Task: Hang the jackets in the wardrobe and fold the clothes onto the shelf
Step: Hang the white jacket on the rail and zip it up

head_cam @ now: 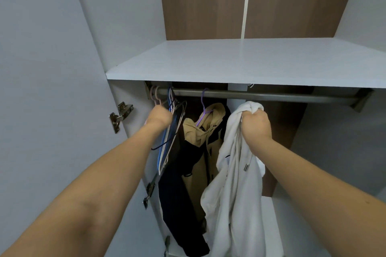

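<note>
My right hand is shut on a white hooded jacket and holds it up just below the metal rail. My left hand is closed on a hanger among several empty hangers bunched at the rail's left end. A tan and black jacket hangs from a purple hanger between my two hands. The white shelf above the rail is bare.
The open wardrobe door stands at the left, with metal hinges on its inner edge. A brown back panel closes the wardrobe. The rail's right half carries nothing.
</note>
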